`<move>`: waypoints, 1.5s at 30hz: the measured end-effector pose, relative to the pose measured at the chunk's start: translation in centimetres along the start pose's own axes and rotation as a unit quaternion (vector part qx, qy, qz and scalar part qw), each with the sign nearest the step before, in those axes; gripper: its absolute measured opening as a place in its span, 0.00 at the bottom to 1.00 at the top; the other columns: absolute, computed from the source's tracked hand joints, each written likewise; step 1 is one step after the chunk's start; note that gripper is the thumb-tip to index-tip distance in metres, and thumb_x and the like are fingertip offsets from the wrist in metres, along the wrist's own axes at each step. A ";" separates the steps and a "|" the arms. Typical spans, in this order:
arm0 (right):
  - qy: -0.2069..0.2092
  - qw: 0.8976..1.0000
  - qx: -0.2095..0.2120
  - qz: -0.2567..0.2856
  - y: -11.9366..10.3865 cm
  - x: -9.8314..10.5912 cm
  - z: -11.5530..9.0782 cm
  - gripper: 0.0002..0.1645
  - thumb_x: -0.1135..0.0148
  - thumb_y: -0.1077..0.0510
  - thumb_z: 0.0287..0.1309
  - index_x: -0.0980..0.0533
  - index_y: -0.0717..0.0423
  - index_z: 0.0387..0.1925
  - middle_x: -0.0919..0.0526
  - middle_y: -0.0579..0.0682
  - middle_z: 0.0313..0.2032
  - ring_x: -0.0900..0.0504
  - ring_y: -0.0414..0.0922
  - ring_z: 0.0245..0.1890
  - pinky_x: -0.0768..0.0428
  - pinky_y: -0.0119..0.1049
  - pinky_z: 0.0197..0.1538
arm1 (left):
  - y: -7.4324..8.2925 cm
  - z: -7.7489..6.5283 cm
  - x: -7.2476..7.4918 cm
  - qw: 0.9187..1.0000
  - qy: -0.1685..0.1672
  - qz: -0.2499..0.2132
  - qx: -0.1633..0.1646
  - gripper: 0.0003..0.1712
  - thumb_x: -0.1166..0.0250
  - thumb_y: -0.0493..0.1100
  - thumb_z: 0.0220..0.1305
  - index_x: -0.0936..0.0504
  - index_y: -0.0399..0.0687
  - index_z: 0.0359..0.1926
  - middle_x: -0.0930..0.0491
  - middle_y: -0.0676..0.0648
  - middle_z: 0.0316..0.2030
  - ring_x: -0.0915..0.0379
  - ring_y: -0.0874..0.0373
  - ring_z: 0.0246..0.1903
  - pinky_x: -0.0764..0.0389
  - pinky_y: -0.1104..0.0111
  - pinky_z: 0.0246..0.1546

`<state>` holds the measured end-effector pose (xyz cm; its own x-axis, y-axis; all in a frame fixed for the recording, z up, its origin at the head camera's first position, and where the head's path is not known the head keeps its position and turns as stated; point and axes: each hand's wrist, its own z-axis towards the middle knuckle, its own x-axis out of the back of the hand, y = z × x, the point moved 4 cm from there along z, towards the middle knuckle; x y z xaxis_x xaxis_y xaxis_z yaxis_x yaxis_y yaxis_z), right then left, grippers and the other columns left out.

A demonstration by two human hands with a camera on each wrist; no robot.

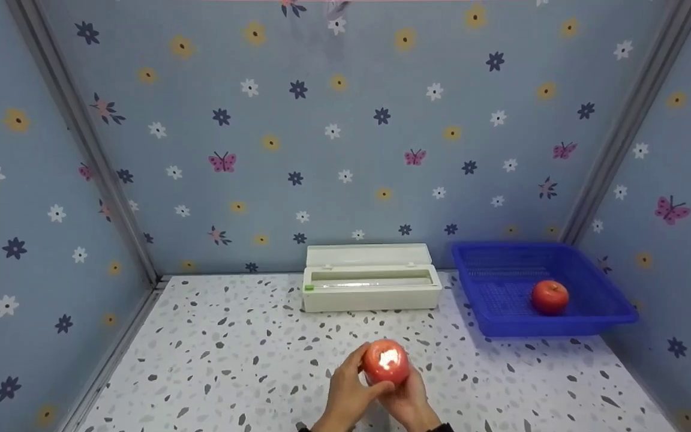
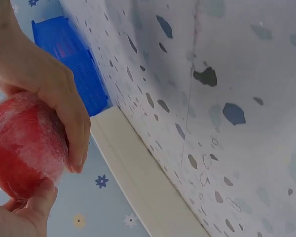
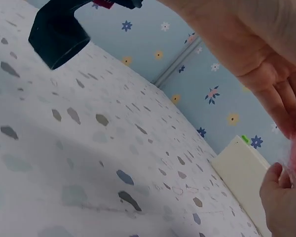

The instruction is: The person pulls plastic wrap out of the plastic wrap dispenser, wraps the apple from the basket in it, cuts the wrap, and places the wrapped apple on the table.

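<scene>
Both hands hold a red apple [image 1: 385, 362] above the speckled table, in front of the white box. Clear, wrinkled film covers the apple [image 2: 24, 143] in the left wrist view. My left hand [image 1: 346, 393] grips it from the left, thumb low on the front and fingers on its upper left. My right hand [image 1: 410, 401] holds it from below and the right, partly hidden behind it. At the right wrist view's edge, the right hand's thumb and finger [image 3: 272, 180] pinch film at the apple's side.
A white film dispenser box [image 1: 375, 300] stands with its lid up against the back wall, a clear roll inside and a green clip at its left. To its right, a blue basket [image 1: 501, 327] holds another red apple [image 1: 550, 297]. Flowered walls [image 1: 333, 150] enclose the table.
</scene>
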<state>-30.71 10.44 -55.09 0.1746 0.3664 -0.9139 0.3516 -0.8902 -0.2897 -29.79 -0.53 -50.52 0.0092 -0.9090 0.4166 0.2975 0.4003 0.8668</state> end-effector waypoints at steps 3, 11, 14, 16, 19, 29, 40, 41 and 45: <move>0.014 0.996 -0.016 -0.084 -0.9 0.6 0.7 0.20 0.64 0.49 0.67 0.38 0.54 0.55 0.20 0.51 0.42 0.24 0.45 0.48 0.30 0.40 0.58 | -0.4 0.5 0.9 1.000 0.015 -0.018 -0.004 0.45 0.26 0.48 0.37 0.33 0.36 0.58 0.27 0.37 0.54 0.26 0.47 0.50 0.23 0.62 0.48; 0.073 0.841 0.091 -0.528 -6.6 0.9 1.2 0.30 0.56 0.51 0.64 0.38 0.69 0.59 0.22 0.59 0.49 0.22 0.49 0.48 0.30 0.49 0.58 | -2.4 1.5 5.4 0.998 0.070 -0.010 0.003 0.48 0.27 0.52 0.37 0.34 0.36 0.60 0.30 0.36 0.56 0.28 0.45 0.52 0.25 0.64 0.50; 0.106 0.741 0.146 -0.647 -9.0 0.9 0.8 0.25 0.49 0.54 0.60 0.31 0.70 0.52 0.20 0.62 0.45 0.21 0.53 0.44 0.24 0.47 0.48 | -3.9 1.7 8.1 0.994 0.104 0.005 0.024 0.48 0.28 0.49 0.39 0.36 0.37 0.61 0.31 0.35 0.58 0.29 0.44 0.53 0.26 0.61 0.52; 0.109 0.679 0.165 -0.707 -10.4 0.9 0.4 0.22 0.48 0.55 0.59 0.28 0.69 0.49 0.19 0.62 0.42 0.20 0.53 0.42 0.22 0.44 0.43 | -4.9 2.0 10.0 0.991 0.129 0.021 0.038 0.47 0.28 0.47 0.40 0.37 0.36 0.62 0.33 0.35 0.59 0.30 0.44 0.54 0.27 0.60 0.53; 0.103 0.585 0.167 -0.787 -12.4 1.3 -0.6 0.20 0.46 0.56 0.58 0.26 0.66 0.47 0.19 0.60 0.40 0.20 0.53 0.40 0.23 0.44 0.42 | -6.6 2.6 12.6 0.984 0.166 0.058 0.041 0.48 0.27 0.46 0.40 0.38 0.35 0.62 0.34 0.34 0.59 0.30 0.42 0.54 0.27 0.58 0.53; 0.094 0.444 0.116 -0.884 -15.6 3.3 -2.5 0.24 0.42 0.53 0.55 0.27 0.65 0.49 0.20 0.58 0.42 0.22 0.55 0.42 0.24 0.51 0.43 | -13.1 2.6 19.0 0.960 0.225 0.132 0.107 0.47 0.28 0.43 0.43 0.40 0.37 0.64 0.36 0.35 0.61 0.34 0.40 0.57 0.32 0.51 0.56; 0.088 0.469 0.109 -0.872 -15.2 4.4 -2.7 0.21 0.41 0.54 0.54 0.26 0.64 0.46 0.19 0.55 0.38 0.21 0.49 0.37 0.23 0.47 0.41 | -17.1 2.3 21.2 0.954 0.213 0.129 0.169 0.45 0.30 0.39 0.46 0.43 0.32 0.63 0.37 0.31 0.59 0.39 0.39 0.58 0.37 0.48 0.59; 0.082 0.473 0.108 -0.871 -15.2 4.5 -2.7 0.21 0.41 0.55 0.54 0.26 0.65 0.46 0.19 0.56 0.39 0.21 0.49 0.37 0.23 0.47 0.40 | -17.3 2.3 21.3 0.951 0.216 0.126 0.181 0.45 0.31 0.39 0.47 0.43 0.32 0.63 0.38 0.31 0.59 0.40 0.39 0.59 0.38 0.48 0.59; 0.058 0.480 0.111 -0.869 -15.2 4.7 -2.6 0.20 0.42 0.57 0.54 0.26 0.66 0.46 0.18 0.57 0.38 0.20 0.50 0.36 0.22 0.46 0.39 | -17.7 2.6 21.7 0.945 0.223 0.107 0.215 0.44 0.32 0.41 0.50 0.45 0.32 0.64 0.40 0.31 0.61 0.43 0.40 0.60 0.41 0.48 0.61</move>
<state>-32.79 26.36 -54.25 -0.1505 0.6084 0.7793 -0.0446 0.7833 -0.6201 -37.36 -27.02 -56.10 0.4552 -0.7218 0.5214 -0.1716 0.5035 0.8468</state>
